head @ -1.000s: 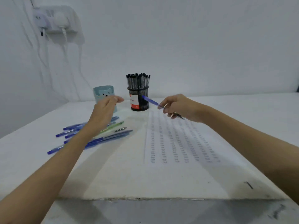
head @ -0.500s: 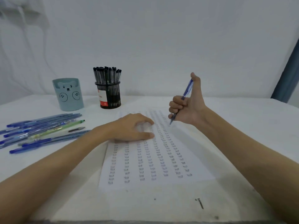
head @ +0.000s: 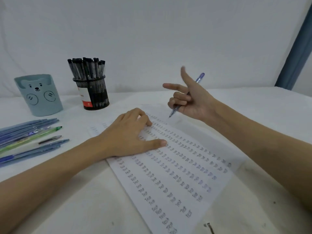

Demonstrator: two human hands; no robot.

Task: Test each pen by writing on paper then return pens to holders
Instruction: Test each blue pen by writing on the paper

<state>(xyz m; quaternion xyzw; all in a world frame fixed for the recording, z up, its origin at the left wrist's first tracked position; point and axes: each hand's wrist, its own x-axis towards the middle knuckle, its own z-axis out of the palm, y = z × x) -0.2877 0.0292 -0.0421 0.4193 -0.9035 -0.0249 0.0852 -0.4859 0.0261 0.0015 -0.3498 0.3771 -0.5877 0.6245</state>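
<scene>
- Pen (head: pixel 186 95): blue, in right hand (head: pixel 190 100), tip down, just above far end of paper (head: pixel 177 166), not touching it. This one looks not yet tested.
- Right hand: lower fingers curled round pen barrel, index and thumb stuck out straight; grip looks mid-adjust, not a writing hold yet.
- Left hand (head: pixel 130 137): flat on paper, fingers spread, pins sheet down, holds nothing.
- Paper: lies skewed on table (head: pixel 67 200), covered in many columns of small marks, so a lot of testing seems done; free space appears only near the far edge by the pen tip.
- Loose pens (head: pixel 30 137): bunch lying on table at left, mostly blue, 1 green; not in a holder, so return step is left for these. Tested or not: cannot tell.
- Mesh holder (head: pixel 93 94): packed with black-capped pens, upright.
- Bear cup (head: pixel 38 95): left of mesh holder, nothing shows above its rim.
- Judgement: mid-task.
</scene>
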